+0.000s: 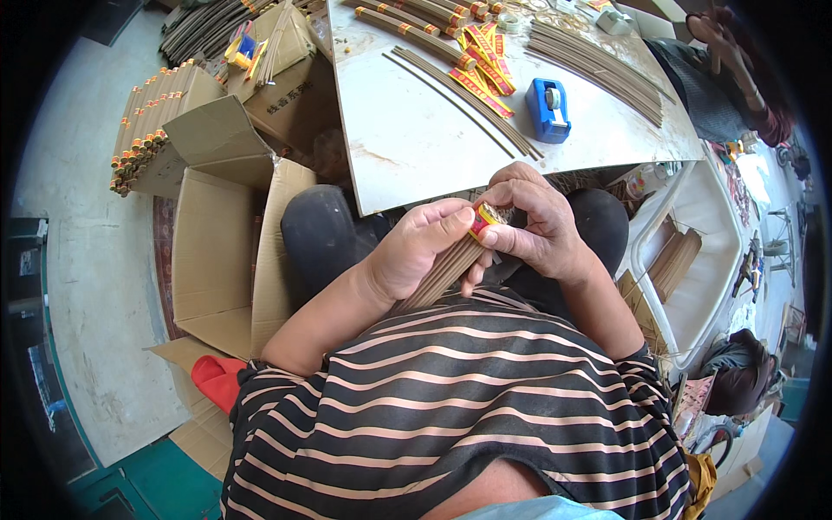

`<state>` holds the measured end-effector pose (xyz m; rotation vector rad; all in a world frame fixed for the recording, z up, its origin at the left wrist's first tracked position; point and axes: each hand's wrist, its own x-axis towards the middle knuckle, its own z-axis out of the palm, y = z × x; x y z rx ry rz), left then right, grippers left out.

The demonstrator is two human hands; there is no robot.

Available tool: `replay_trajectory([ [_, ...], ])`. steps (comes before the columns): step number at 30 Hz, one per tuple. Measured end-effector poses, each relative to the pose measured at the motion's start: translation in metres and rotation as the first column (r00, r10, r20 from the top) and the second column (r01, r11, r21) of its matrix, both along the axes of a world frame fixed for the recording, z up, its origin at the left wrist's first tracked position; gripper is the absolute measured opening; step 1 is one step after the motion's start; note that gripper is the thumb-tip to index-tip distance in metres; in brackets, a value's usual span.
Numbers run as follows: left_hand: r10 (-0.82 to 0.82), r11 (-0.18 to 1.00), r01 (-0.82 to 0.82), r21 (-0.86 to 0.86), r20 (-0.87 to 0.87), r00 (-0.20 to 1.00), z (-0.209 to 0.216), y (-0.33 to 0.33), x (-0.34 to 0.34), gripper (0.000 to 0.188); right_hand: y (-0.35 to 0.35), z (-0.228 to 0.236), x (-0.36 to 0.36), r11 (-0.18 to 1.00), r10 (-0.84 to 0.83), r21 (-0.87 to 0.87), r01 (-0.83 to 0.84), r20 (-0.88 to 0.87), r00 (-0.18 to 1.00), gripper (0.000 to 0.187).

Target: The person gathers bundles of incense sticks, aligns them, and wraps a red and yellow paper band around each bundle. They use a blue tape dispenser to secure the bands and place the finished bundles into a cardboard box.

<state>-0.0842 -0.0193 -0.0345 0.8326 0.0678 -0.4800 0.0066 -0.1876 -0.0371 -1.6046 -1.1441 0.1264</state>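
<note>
While the banded end is pinched from both sides, a bundle of brown sticks (pixel 444 276) is held at a slant above the lap, between the striped shirt (pixel 451 381) and the near edge of the white table (pixel 390 169). A red-and-yellow paper band (pixel 484 223) is seen wrapped around its upper end. By the left hand (pixel 412 247) the bundle is grasped, the thumb being pressed on the band; by the right hand (pixel 539 227) the same end is gripped, thumb and curled fingers being set about it (the far fingertips are partly hidden). On the table, a blue tape dispenser (pixel 549 111) is noted, with red-and-yellow strips (pixel 485 71) heaped near it. Loose sticks (pixel 471 102) are laid slantwise toward the near edge, and a larger row of sticks (pixel 598 74) is spread beyond the dispenser. To the left, an open cardboard box (pixel 212 251) is placed beside the knee; farther off, banded bundles (pixel 152 121) are stacked. At right, brown pieces are contained in a white tub (pixel 719 227).
</note>
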Motion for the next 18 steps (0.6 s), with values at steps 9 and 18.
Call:
replay_trajectory([
  [9, -0.116, 0.495, -0.375, 0.784, 0.487, 0.866, 0.012, -0.011, -0.018, 0.040, 0.002, 0.004, -0.004, 0.999, -0.019, -0.035, 0.019, -0.009, 1.000, 0.035],
  [18, -0.108, 0.962, 0.066, 0.264, 0.149, 0.983, 0.009, 0.004, -0.005, 0.038, 0.000, 0.006, 0.001, 1.000, 0.031, -0.003, -0.031, -0.031, 0.999, 0.035],
])
